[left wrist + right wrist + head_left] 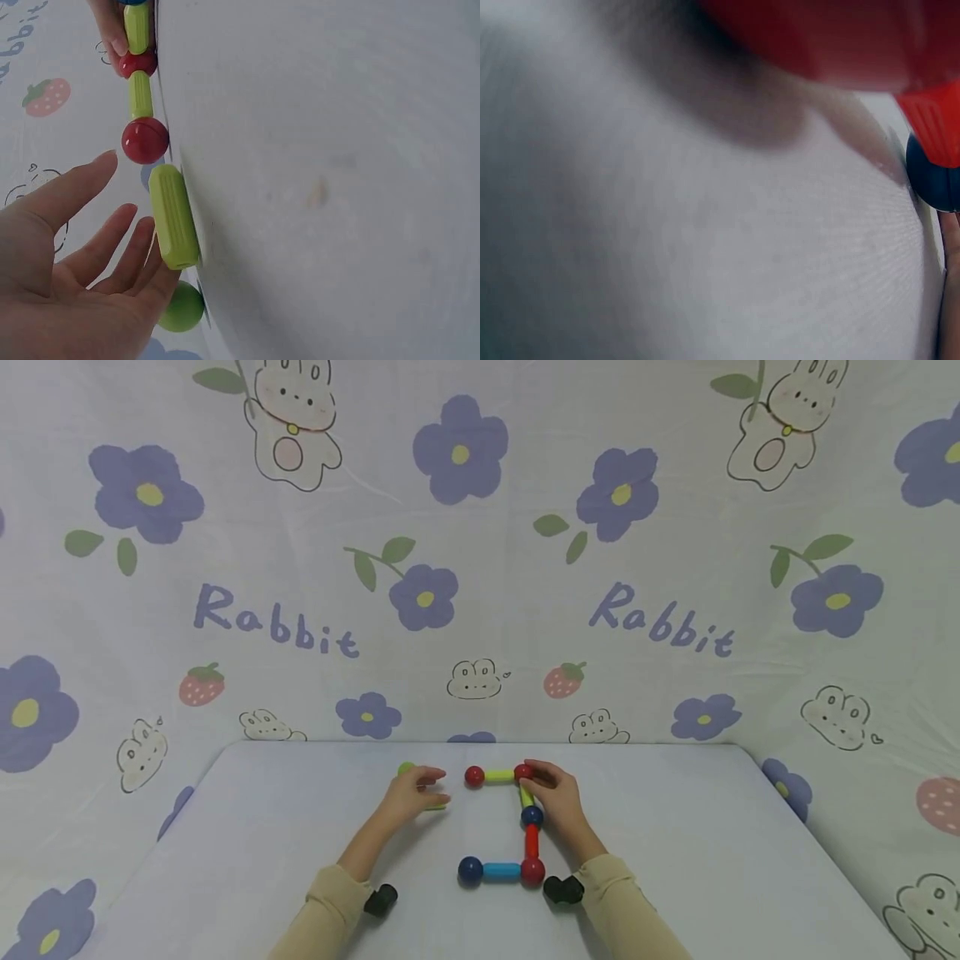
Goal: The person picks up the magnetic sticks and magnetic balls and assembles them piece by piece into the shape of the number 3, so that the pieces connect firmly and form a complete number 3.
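On the white table, magnetic-looking rods and balls form an angular chain. A red ball (474,776) at the far end joins a yellow-green rod (498,776), which meets a second red ball (523,772). My right hand (562,795) holds that second ball with thumb and fingers, beside another yellow-green rod (527,795). To the left, my left hand (408,797) is spread with relaxed fingers. Beside its fingertips lies a loose yellow-green rod (174,217), and a green ball (182,307) sits partly hidden behind the hand.
Nearer me the chain runs through a dark blue ball (532,816), a red rod (532,841), a large red ball (532,871) and a light blue rod (502,872) to another dark blue ball (470,872). A rabbit-patterned cloth (517,610) hangs behind the table.
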`<act>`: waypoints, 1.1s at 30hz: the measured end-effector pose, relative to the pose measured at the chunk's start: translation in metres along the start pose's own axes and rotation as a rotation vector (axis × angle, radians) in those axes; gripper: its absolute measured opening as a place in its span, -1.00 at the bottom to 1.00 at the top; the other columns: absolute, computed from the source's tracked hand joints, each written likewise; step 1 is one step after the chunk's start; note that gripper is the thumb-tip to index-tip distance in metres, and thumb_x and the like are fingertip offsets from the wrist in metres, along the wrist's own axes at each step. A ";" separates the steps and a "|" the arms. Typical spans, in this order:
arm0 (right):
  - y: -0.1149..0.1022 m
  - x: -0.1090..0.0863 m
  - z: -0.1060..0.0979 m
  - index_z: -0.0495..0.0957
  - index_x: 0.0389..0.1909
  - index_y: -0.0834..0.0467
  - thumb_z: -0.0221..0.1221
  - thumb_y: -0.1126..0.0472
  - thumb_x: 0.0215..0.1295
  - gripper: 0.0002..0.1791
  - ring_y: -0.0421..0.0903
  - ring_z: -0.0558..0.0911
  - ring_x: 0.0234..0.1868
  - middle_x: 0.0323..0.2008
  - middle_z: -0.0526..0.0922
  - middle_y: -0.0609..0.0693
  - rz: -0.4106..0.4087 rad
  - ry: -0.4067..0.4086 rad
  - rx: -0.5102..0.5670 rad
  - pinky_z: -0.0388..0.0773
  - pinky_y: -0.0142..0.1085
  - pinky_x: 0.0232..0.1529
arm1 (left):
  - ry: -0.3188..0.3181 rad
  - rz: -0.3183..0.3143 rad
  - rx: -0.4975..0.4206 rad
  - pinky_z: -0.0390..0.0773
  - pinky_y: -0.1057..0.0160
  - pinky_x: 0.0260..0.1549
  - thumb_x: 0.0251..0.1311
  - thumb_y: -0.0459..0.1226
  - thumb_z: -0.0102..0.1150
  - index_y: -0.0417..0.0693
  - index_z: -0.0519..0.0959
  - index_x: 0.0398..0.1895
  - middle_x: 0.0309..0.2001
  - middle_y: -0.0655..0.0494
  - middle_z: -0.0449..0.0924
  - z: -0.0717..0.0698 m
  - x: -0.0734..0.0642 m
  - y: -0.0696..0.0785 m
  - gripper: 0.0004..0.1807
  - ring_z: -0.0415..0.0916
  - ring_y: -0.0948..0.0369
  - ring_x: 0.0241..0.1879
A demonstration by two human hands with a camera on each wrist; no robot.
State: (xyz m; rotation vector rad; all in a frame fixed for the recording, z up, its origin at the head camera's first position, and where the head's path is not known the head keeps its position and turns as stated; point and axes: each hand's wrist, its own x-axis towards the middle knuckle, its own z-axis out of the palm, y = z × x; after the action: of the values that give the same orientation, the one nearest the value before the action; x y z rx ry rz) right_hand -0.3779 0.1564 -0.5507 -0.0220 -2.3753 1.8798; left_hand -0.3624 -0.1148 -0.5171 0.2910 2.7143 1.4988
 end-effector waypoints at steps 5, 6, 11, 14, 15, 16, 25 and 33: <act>-0.003 -0.003 0.000 0.54 0.17 0.10 0.28 0.25 0.24 -0.55 0.04 0.59 0.17 0.17 0.60 0.13 0.004 -0.001 0.004 0.49 -0.12 0.27 | 0.000 -0.015 0.024 0.52 -0.02 0.17 0.04 -0.34 0.42 -0.20 0.61 0.03 0.04 -0.15 0.63 -0.005 -0.005 -0.002 -0.57 0.55 -0.06 0.12; -0.003 -0.003 0.000 0.54 0.18 0.10 0.28 0.25 0.24 -0.55 0.04 0.59 0.18 0.18 0.59 0.13 0.008 -0.002 0.003 0.49 -0.12 0.27 | -0.003 -0.016 0.033 0.53 -0.01 0.16 0.04 -0.34 0.41 -0.21 0.61 0.02 0.02 -0.14 0.65 -0.006 -0.006 -0.003 -0.58 0.56 -0.06 0.10; -0.004 -0.002 0.001 0.53 0.20 0.10 0.28 0.23 0.25 -0.53 0.04 0.58 0.20 0.20 0.58 0.13 0.022 -0.004 -0.001 0.47 -0.11 0.29 | -0.003 -0.022 0.061 0.59 0.04 0.06 0.02 -0.40 0.40 -0.19 0.67 -0.11 -0.11 -0.07 0.72 -0.008 -0.007 -0.009 -0.69 0.64 0.05 -0.06; -0.004 -0.002 0.001 0.53 0.19 0.09 0.28 0.23 0.25 -0.54 0.04 0.58 0.20 0.19 0.58 0.13 0.023 -0.005 -0.001 0.48 -0.11 0.28 | -0.004 -0.006 0.065 0.61 0.07 -0.01 -0.01 -0.44 0.40 -0.23 0.69 -0.17 -0.16 -0.08 0.73 -0.009 -0.008 -0.010 -0.73 0.65 0.09 -0.13; -0.004 -0.002 0.000 0.53 0.19 0.09 0.28 0.24 0.24 -0.54 0.04 0.58 0.19 0.19 0.58 0.13 0.022 -0.003 -0.002 0.48 -0.11 0.28 | -0.002 0.001 0.070 0.61 0.08 -0.03 -0.02 -0.44 0.40 -0.24 0.69 -0.18 -0.17 -0.08 0.74 -0.009 -0.008 -0.010 -0.73 0.65 0.09 -0.15; -0.004 -0.002 0.000 0.54 0.18 0.09 0.28 0.25 0.24 -0.55 0.03 0.59 0.18 0.18 0.59 0.12 0.018 0.000 -0.005 0.49 -0.11 0.27 | -0.002 0.003 0.073 0.62 0.09 -0.05 -0.02 -0.44 0.40 -0.24 0.69 -0.19 -0.19 -0.08 0.74 -0.010 -0.009 -0.009 -0.74 0.65 0.10 -0.17; -0.004 -0.003 0.001 0.54 0.18 0.11 0.28 0.26 0.24 -0.55 0.04 0.59 0.17 0.17 0.60 0.13 0.010 0.003 0.004 0.50 -0.12 0.26 | 0.027 -0.008 0.086 0.59 0.29 -0.30 -0.08 -0.44 0.44 -0.26 0.70 -0.27 -0.34 -0.02 0.72 -0.010 -0.012 -0.008 -0.77 0.61 0.21 -0.32; -0.004 -0.003 0.001 0.55 0.16 0.12 0.29 0.26 0.22 -0.55 0.04 0.60 0.17 0.16 0.61 0.13 0.004 0.019 -0.002 0.50 -0.13 0.25 | 0.010 -0.002 0.083 0.62 0.24 -0.23 -0.03 -0.43 0.41 -0.21 0.71 -0.26 -0.31 0.00 0.72 -0.006 -0.011 -0.005 -0.80 0.61 0.21 -0.28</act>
State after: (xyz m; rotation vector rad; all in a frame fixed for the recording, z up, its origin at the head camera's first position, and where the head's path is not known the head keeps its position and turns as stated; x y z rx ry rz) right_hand -0.3751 0.1541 -0.5473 -0.0448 -2.3664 1.8701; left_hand -0.3534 -0.1244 -0.5186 0.2833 2.7876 1.3933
